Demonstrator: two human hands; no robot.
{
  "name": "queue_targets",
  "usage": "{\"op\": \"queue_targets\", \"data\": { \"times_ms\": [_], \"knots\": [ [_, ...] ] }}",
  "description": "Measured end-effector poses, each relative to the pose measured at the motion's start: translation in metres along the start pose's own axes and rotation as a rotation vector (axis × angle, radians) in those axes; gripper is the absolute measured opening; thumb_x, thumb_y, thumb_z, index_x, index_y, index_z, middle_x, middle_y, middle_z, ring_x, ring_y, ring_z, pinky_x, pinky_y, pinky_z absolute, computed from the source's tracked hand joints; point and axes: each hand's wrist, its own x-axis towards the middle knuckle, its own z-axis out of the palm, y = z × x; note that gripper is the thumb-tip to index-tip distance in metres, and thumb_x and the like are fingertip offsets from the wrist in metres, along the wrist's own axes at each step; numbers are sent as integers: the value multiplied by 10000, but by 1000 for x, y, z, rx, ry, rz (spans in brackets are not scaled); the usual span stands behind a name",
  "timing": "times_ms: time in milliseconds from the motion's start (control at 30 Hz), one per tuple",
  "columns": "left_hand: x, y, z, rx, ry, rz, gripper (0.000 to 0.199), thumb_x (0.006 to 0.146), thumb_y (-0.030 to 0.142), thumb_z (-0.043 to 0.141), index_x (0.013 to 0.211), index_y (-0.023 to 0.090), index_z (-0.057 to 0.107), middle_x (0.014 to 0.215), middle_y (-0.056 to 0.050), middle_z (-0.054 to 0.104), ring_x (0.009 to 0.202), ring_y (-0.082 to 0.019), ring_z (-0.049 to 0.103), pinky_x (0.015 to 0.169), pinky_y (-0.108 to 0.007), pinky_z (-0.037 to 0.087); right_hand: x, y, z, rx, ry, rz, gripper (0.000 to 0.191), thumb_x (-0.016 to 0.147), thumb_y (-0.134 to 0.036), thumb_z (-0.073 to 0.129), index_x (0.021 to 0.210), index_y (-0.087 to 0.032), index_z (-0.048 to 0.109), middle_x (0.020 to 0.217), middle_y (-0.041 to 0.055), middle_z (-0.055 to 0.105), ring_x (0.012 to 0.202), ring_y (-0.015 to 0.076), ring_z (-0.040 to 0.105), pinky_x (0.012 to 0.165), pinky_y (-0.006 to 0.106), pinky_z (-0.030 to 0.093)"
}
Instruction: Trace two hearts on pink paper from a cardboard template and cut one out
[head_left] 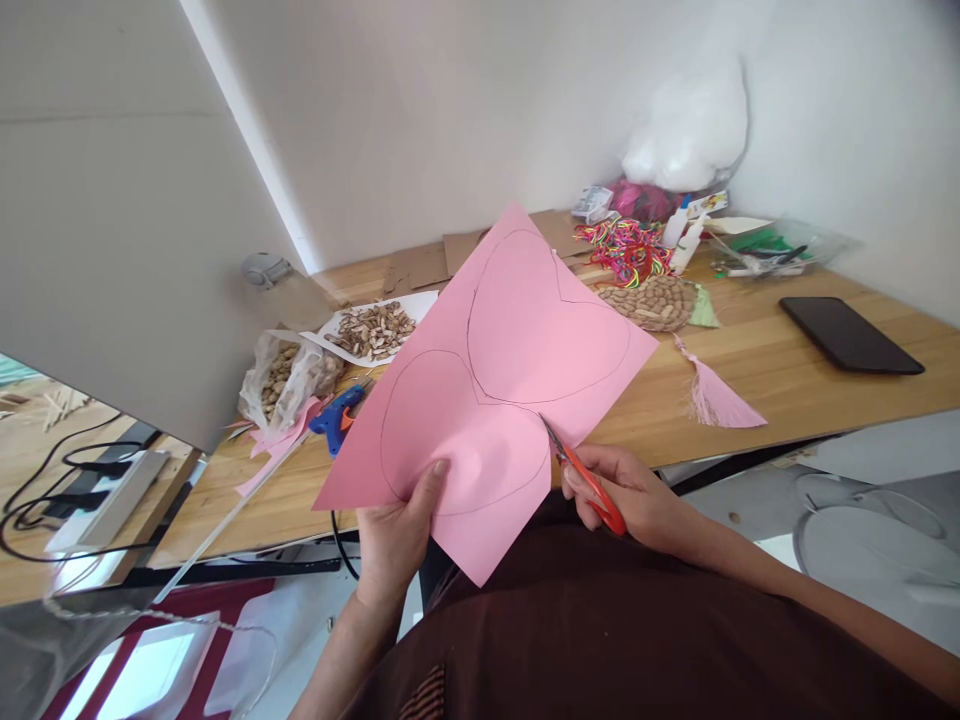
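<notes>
A sheet of pink paper (517, 350) with two heart outlines drawn on it is held up in front of the table's edge. My left hand (401, 525) grips its lower left part, thumb on top and the fingers hidden underneath. My right hand (619, 490) is closed round the handles of orange-handled scissors (596, 490). The blades reach into the lower right side of the sheet, near where the two hearts meet. A cut runs in from that edge to the blade tips.
On the wooden table (750, 375) lie a blue glue gun (341, 412), a bag of peanuts (281, 380), shells on white paper (375, 330), colourful cords (626, 248), glue bottles (688, 243), a pink tassel (716, 390) and a black phone (850, 333). A power strip (112, 495) stands at left.
</notes>
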Motion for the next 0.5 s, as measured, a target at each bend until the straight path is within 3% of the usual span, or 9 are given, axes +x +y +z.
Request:
{"op": "queue_targets", "data": {
  "times_ms": [500],
  "knots": [
    [0, 2, 2, -32, -4, -12, 388, 810, 385, 791, 1132, 176, 737, 1160, -119, 772, 1144, -289, 719, 1021, -429, 592, -2, 1, -2, -9, -28, 19, 478, 900, -648, 653, 853, -175, 596, 577, -13, 576, 499, 86, 386, 493, 242, 253]
  ]
}}
